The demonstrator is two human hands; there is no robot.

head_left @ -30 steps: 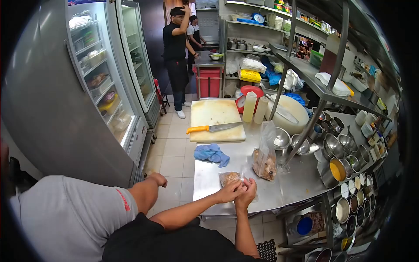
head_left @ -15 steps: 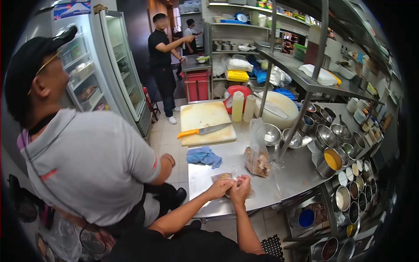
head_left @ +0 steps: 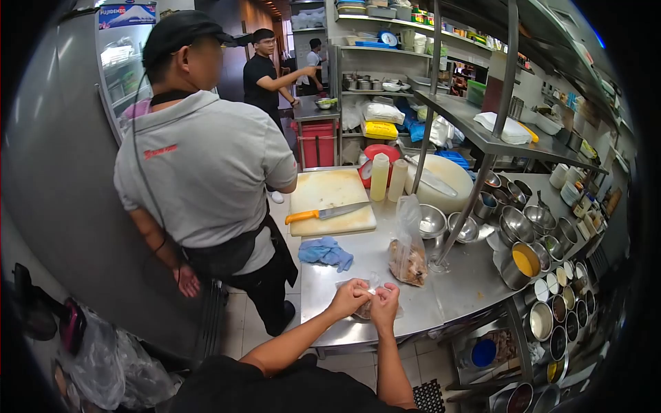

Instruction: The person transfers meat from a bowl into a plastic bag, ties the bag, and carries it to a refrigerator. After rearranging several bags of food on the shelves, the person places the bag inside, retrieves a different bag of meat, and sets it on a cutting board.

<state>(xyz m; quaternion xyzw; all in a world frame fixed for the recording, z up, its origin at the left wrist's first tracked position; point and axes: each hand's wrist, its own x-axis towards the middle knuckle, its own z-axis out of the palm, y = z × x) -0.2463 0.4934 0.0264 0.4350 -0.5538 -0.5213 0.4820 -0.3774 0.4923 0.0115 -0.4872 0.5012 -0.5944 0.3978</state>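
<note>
My left hand (head_left: 348,298) and my right hand (head_left: 384,304) are closed, fingertips pinched close together on the top of a clear plastic bag (head_left: 363,312). The bag lies on the steel table near its front edge, with brownish food inside partly hidden by my hands. Beyond my right hand stands a second, taller plastic bag (head_left: 409,258) holding brown pieces of food. A crumpled blue cloth (head_left: 326,253) is beyond my left hand. Farther back, a knife with a yellow handle (head_left: 303,217) rests on a white cutting board (head_left: 323,190).
A person in a grey shirt (head_left: 206,165) stands at left beside the table; another in black (head_left: 260,82) is farther back, arm outstretched. Squeeze bottles (head_left: 379,177), metal bowls (head_left: 432,221) and a large white tub (head_left: 451,168) stand behind the bags. A shelf post (head_left: 463,210) rises at right.
The person in grey has moved deeper into the room, turning their back towards me. My hands stay pinched at the bag, with slightly shifted fingers. The view has shifted a little.
</note>
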